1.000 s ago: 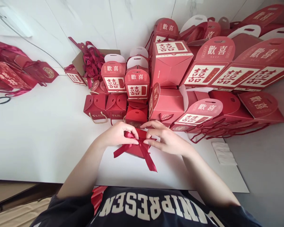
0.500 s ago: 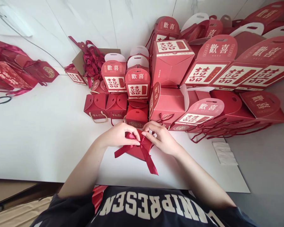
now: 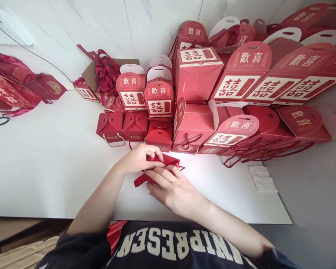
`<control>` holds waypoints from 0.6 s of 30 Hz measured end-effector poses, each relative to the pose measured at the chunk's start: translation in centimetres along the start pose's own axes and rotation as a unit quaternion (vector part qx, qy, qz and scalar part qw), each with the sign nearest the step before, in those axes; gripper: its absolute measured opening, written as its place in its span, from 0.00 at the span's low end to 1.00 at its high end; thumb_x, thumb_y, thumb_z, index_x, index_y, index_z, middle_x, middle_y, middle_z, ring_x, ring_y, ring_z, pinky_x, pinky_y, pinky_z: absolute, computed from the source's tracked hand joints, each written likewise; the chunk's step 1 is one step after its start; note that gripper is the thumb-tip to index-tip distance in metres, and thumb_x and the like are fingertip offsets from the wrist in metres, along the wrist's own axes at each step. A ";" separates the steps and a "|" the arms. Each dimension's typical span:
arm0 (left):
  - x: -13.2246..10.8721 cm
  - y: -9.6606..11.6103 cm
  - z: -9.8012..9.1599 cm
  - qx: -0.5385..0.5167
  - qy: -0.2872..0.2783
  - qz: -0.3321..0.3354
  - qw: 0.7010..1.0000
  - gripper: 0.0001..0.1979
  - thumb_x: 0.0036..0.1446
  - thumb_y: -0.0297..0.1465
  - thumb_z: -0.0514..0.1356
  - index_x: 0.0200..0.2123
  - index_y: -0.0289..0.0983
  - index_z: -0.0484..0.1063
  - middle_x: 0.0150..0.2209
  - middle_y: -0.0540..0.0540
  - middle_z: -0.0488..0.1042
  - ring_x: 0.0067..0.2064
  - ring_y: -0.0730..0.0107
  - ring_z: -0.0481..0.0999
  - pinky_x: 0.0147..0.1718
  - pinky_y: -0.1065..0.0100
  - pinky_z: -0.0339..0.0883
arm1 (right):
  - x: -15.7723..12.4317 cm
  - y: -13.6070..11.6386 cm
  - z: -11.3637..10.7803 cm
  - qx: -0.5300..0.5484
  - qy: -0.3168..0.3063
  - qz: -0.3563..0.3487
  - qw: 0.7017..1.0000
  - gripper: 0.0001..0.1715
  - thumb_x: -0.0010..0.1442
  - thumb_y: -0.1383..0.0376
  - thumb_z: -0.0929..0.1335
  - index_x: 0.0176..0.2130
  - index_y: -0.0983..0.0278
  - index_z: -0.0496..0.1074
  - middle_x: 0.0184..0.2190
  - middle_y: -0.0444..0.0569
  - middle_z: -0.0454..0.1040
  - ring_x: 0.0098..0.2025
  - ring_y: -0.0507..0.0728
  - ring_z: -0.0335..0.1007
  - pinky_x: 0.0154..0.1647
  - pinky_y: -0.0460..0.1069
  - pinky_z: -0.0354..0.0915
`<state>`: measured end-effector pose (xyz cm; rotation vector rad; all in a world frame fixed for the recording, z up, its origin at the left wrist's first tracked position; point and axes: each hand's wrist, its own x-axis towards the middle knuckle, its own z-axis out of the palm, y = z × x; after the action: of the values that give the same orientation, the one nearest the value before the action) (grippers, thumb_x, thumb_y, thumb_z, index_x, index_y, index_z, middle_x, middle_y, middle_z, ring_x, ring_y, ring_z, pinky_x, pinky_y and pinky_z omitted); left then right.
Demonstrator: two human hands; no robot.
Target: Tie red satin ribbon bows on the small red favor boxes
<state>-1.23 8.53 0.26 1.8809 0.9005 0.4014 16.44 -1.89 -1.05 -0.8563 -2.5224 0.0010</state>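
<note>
A small red gift box [image 3: 167, 158] sits on the table in front of me, with a shiny red ribbon [image 3: 140, 181] tied around it. My left hand [image 3: 140, 160] is closed in a pinch on the ribbon by the knot, at the left of the box. Across the front of the box reaches my right hand [image 3: 177, 191], its fingers bent together over the ribbon near the left fingertips. One ribbon tail sticks out at the lower left. The knot and the other tail are hidden by the right hand.
Red gift boxes [image 3: 239, 86] are stacked at the back right, some with rope handles. Behind the smaller boxes, a carton [image 3: 89, 76] holds tangled red ribbons [image 3: 108, 73]. More red boxes [image 3: 25, 87] lie at far left. White tissue [image 3: 263, 178] lies at the right edge.
My right hand has moved from the box's right side down and left across its front, covering the ribbon tail that hung there. My left hand keeps its pinch in place.
</note>
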 end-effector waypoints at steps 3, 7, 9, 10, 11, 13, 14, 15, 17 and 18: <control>0.0 0.0 -0.2 0.030 -0.010 0.007 0.999 0.08 0.55 0.34 0.65 0.31 0.35 0.80 0.29 0.47 0.81 0.29 0.72 0.77 0.29 0.73 0.68 | 0.2 0.0 1.1 -0.016 -0.001 -0.019 1.000 0.18 0.72 0.66 0.60 0.54 0.70 0.72 0.61 0.57 0.69 0.59 0.63 0.62 0.56 0.58 0.60; 0.0 0.2 -0.4 0.051 -0.023 0.009 0.998 0.05 0.53 0.30 0.66 0.33 0.37 0.83 0.31 0.48 0.83 0.32 0.69 0.80 0.33 0.73 0.71 | 0.0 0.6 1.4 0.039 0.019 -0.023 0.999 0.19 0.72 0.70 0.59 0.57 0.71 0.70 0.58 0.55 0.73 0.59 0.61 0.65 0.57 0.56 0.62; -0.1 0.2 -0.4 0.063 -0.026 0.007 0.998 0.05 0.53 0.30 0.66 0.33 0.37 0.83 0.31 0.48 0.83 0.32 0.70 0.80 0.32 0.74 0.70 | -0.1 0.9 1.7 0.109 0.057 -0.006 0.992 0.17 0.71 0.71 0.60 0.54 0.69 0.72 0.53 0.53 0.77 0.56 0.57 0.69 0.56 0.53 0.65; -0.1 0.3 -0.4 0.068 -0.026 0.007 0.997 0.05 0.53 0.30 0.66 0.32 0.38 0.83 0.31 0.49 0.83 0.32 0.70 0.80 0.32 0.74 0.70 | -0.2 1.1 1.9 0.148 0.080 -0.003 0.986 0.16 0.70 0.72 0.61 0.52 0.69 0.73 0.50 0.52 0.79 0.55 0.56 0.70 0.55 0.51 0.66; -0.1 0.3 -0.4 0.071 -0.026 0.006 0.997 0.05 0.53 0.30 0.66 0.32 0.38 0.83 0.31 0.49 0.83 0.32 0.70 0.80 0.31 0.74 0.70 | -0.3 1.3 2.1 0.186 0.099 -0.003 0.977 0.15 0.70 0.72 0.61 0.50 0.68 0.74 0.48 0.52 0.80 0.53 0.55 0.72 0.55 0.51 0.67; -0.1 0.3 -0.3 0.075 -0.026 0.008 0.997 0.05 0.54 0.30 0.66 0.32 0.38 0.83 0.31 0.49 0.83 0.32 0.70 0.80 0.32 0.74 0.71 | -0.4 1.6 2.7 0.252 0.122 -0.009 0.960 0.15 0.69 0.73 0.60 0.46 0.67 0.76 0.44 0.51 0.81 0.51 0.54 0.74 0.54 0.50 0.69; -0.1 0.3 -0.2 0.077 -0.024 0.009 0.997 0.05 0.54 0.31 0.66 0.32 0.38 0.83 0.31 0.49 0.83 0.33 0.70 0.81 0.33 0.74 0.71 | -0.5 1.8 2.9 0.280 0.125 -0.012 0.952 0.16 0.69 0.73 0.60 0.45 0.66 0.76 0.44 0.51 0.82 0.50 0.54 0.74 0.54 0.50 0.70; -0.1 0.3 -0.1 0.082 -0.021 0.010 0.996 0.05 0.53 0.31 0.67 0.32 0.39 0.84 0.31 0.49 0.83 0.33 0.70 0.81 0.34 0.74 0.71 | -0.5 1.9 3.2 0.304 0.124 -0.016 0.944 0.16 0.68 0.73 0.60 0.44 0.65 0.76 0.43 0.50 0.82 0.50 0.54 0.74 0.53 0.50 0.70; -0.1 0.3 0.0 0.090 -0.016 0.010 0.996 0.05 0.54 0.33 0.67 0.32 0.39 0.84 0.31 0.49 0.83 0.33 0.70 0.81 0.34 0.73 0.70 | -0.6 2.2 3.6 0.339 0.118 -0.029 0.933 0.17 0.67 0.73 0.61 0.43 0.64 0.77 0.43 0.49 0.82 0.49 0.54 0.75 0.52 0.49 0.71; -0.1 0.3 0.1 0.092 -0.016 0.009 0.996 0.06 0.54 0.34 0.67 0.32 0.39 0.84 0.31 0.49 0.83 0.32 0.70 0.80 0.33 0.73 0.70 | -0.6 2.3 3.7 0.348 0.117 -0.037 0.930 0.16 0.67 0.74 0.61 0.43 0.64 0.77 0.43 0.49 0.82 0.48 0.55 0.75 0.52 0.49 0.71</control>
<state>-1.09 8.36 0.50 2.0601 0.9260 0.3076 16.55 0.13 -4.89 -0.4327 -2.0877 0.6845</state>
